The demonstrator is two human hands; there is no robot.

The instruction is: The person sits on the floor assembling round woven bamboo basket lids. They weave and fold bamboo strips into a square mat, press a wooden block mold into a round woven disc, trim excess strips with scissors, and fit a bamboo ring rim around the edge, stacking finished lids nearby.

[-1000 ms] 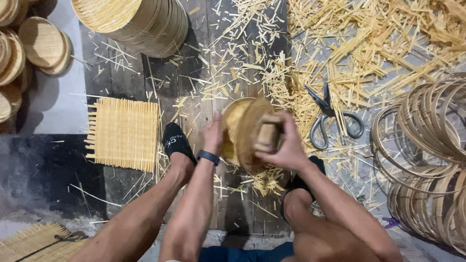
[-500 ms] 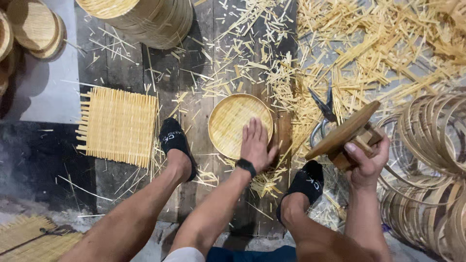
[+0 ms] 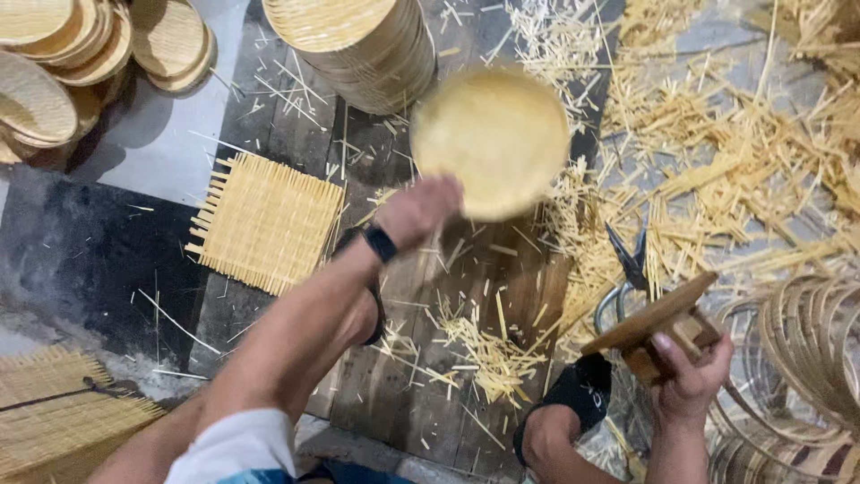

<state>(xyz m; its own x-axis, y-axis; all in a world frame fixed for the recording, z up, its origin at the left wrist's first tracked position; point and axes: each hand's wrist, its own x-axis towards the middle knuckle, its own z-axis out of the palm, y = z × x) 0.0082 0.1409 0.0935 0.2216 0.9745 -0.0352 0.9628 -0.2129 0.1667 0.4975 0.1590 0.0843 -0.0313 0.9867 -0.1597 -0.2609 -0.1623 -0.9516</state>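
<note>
My left hand [image 3: 419, 210] grips the near rim of a round woven bamboo tray [image 3: 491, 140], blurred with motion, lifted above the wooden board [image 3: 421, 358] near a tall stack of finished trays [image 3: 354, 45]. A black watch sits on that wrist. My right hand [image 3: 692, 376] holds a round wooden press block [image 3: 652, 324] by its handle at the lower right, tilted, above my right foot in a black sandal [image 3: 573, 394]. My left foot is mostly hidden under my left arm.
A square woven bamboo mat [image 3: 266, 220] lies left of the board. Scissors [image 3: 627, 264] rest among bamboo scraps [image 3: 717, 161]. Bamboo hoops [image 3: 806, 358] stand at right. More trays [image 3: 81, 54] pile at top left, and another mat [image 3: 63, 421] lies at bottom left.
My left hand has lifted the tray off the board and swung it up toward the tall stack. My right hand has lowered the press block slightly.
</note>
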